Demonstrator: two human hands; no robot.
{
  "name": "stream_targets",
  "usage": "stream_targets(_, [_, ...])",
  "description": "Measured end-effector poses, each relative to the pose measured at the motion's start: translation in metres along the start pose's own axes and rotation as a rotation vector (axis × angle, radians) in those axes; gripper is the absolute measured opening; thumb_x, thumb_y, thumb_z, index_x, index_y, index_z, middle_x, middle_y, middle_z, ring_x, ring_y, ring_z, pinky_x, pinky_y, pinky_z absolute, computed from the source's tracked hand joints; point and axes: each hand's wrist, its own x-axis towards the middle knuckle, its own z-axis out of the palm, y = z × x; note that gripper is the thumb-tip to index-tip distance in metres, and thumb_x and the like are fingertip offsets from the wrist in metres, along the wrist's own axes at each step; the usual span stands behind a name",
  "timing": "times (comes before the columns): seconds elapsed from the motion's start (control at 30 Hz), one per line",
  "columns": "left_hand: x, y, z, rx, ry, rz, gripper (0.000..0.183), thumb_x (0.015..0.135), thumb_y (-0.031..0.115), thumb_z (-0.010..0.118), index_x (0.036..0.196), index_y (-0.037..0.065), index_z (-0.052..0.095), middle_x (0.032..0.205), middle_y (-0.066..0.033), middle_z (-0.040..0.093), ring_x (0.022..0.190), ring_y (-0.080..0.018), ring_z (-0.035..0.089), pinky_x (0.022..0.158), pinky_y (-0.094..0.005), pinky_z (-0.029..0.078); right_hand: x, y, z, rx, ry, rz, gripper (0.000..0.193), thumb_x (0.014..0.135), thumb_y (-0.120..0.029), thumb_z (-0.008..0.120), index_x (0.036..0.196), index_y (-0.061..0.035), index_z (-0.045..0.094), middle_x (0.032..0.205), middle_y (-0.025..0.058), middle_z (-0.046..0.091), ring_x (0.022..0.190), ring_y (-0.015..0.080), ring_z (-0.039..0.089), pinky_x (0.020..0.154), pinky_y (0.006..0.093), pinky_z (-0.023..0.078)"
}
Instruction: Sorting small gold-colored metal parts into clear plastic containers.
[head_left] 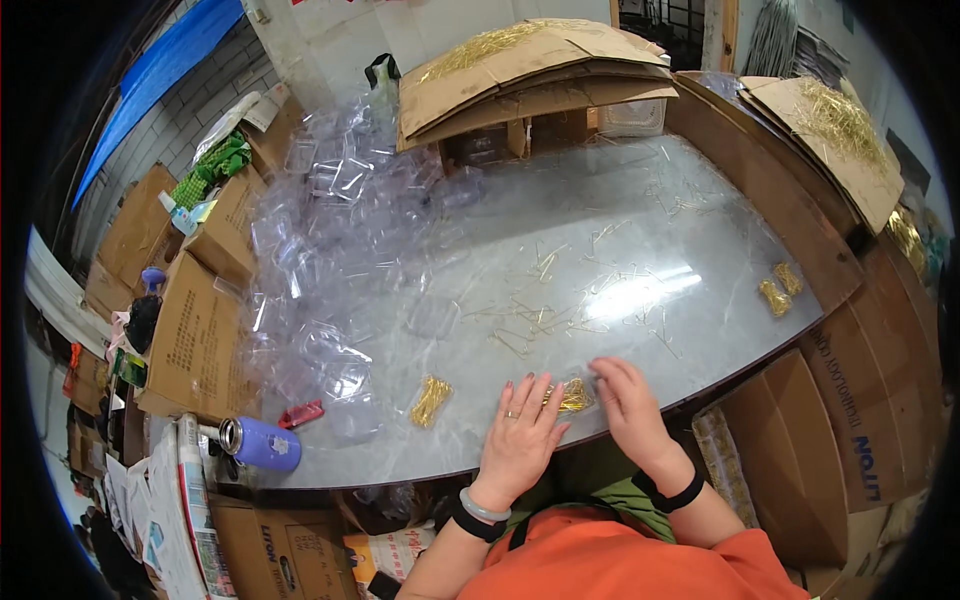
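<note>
Close to the table's near edge, a small clear plastic box [574,396] filled with thin gold wire pieces sits between my hands. My left hand [522,422] lies beside it, fingers stretched out and their tips at its left side. On the box's right is my right hand [632,408], its fingers slightly bent and apart, near or touching the edge; the exact contact is hard to see. Another packed bundle of gold wire pieces [431,402] rests left of my left hand. Loose gold wire pieces [540,318], some bent at the end, are scattered beyond my hands.
A large heap of clear plastic boxes [340,220] covers the table's left side. Two gold bundles [775,298] lie at the right edge. A purple bottle [262,443] lies at the near left corner. Cardboard sheets [540,75] cover the back; cardboard boxes [197,340] stand left.
</note>
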Motion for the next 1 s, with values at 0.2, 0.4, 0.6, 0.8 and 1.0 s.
stream_targets(0.2, [0.0,-0.001,0.003,-0.038,0.042,0.004,0.051,0.098,0.024,0.065,0.144,0.005,0.055,0.151,-0.015,0.049,0.141,-0.0361,0.043,0.12,-0.0531,0.034,-0.004,-0.016,-0.004,-0.164,-0.073,-0.057,0.048,0.094,-0.016,0.069,0.137,-0.0008,0.055,0.131,0.0206,0.06,0.12,0.0406,0.056,0.104,0.0484,0.045])
stream_targets(0.4, [-0.002,-0.003,-0.001,-0.042,0.036,0.011,0.05,0.096,0.021,0.067,0.142,0.004,0.057,0.15,-0.0157,0.049,0.14,-0.0373,0.044,0.119,-0.0533,0.034,-0.002,-0.011,0.007,-0.109,-0.145,0.119,0.058,0.093,-0.019,0.071,0.143,0.0003,0.049,0.141,0.0254,0.051,0.13,0.0448,0.049,0.112,0.0485,0.039])
stream_targets(0.6, [-0.022,-0.022,-0.015,-0.049,0.06,-0.102,0.049,0.095,0.018,0.067,0.138,-0.002,0.057,0.15,-0.0201,0.048,0.14,-0.0425,0.042,0.118,-0.0539,0.035,-0.001,0.048,-0.057,-0.527,-0.245,0.167,0.087,0.096,-0.044,0.066,0.155,0.008,0.027,0.161,0.0342,0.025,0.151,0.0504,0.022,0.124,0.058,0.017])
stream_targets(0.8, [-0.03,-0.037,-0.019,-0.046,0.068,-0.146,0.049,0.096,0.019,0.066,0.138,-0.005,0.056,0.151,-0.0243,0.046,0.142,-0.045,0.04,0.117,-0.054,0.035,0.02,0.096,-0.085,-0.641,-0.52,0.154,0.105,0.097,-0.068,0.05,0.157,0.0118,0.016,0.162,0.0384,0.017,0.154,0.052,0.012,0.125,0.0608,0.009])
stream_targets(1.0, [-0.033,-0.039,-0.019,-0.058,0.074,-0.166,0.052,0.095,0.022,0.067,0.138,-0.006,0.056,0.151,-0.0254,0.046,0.142,-0.0456,0.041,0.116,-0.0529,0.038,0.085,0.129,-0.075,-0.647,-0.508,0.114,0.108,0.094,-0.073,0.05,0.159,0.0068,0.017,0.162,0.0396,0.015,0.154,0.052,0.011,0.125,0.0582,0.008])
